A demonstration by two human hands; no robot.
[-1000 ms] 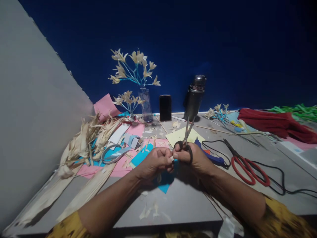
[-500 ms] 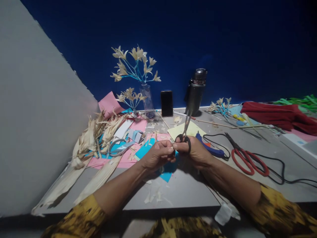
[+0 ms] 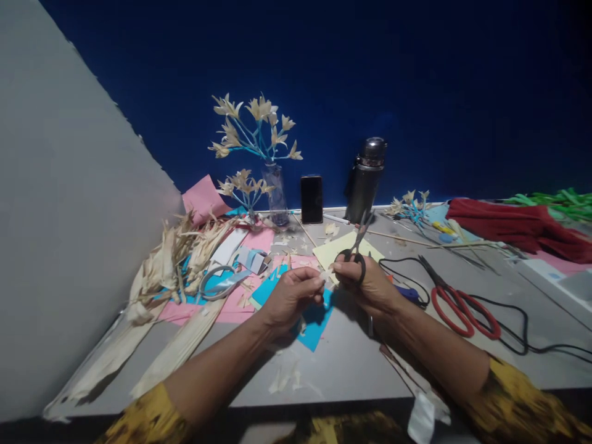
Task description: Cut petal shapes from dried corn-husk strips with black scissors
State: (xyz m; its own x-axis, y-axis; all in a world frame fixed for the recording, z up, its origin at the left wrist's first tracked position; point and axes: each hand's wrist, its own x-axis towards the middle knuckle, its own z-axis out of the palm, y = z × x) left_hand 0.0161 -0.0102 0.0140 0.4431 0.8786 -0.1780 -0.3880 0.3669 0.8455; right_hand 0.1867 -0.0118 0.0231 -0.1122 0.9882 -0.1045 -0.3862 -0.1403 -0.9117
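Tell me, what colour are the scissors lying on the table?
Red handles, dark blades, seen in the head view.

Behind your work: vase of husk flowers (image 3: 272, 191), phone (image 3: 311, 198), steel flask (image 3: 365, 180); at right, red-handled scissors (image 3: 456, 302), red cloth (image 3: 518, 227).

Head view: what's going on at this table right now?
A person sits at a cluttered craft table. The right hand grips black-handled scissors, blades pointing away toward the flask. The left hand pinches a small pale husk piece next to the scissors. Coloured paper sheets lie under the hands, dried husks lie to the left, and red-handled scissors rest unused to the right.
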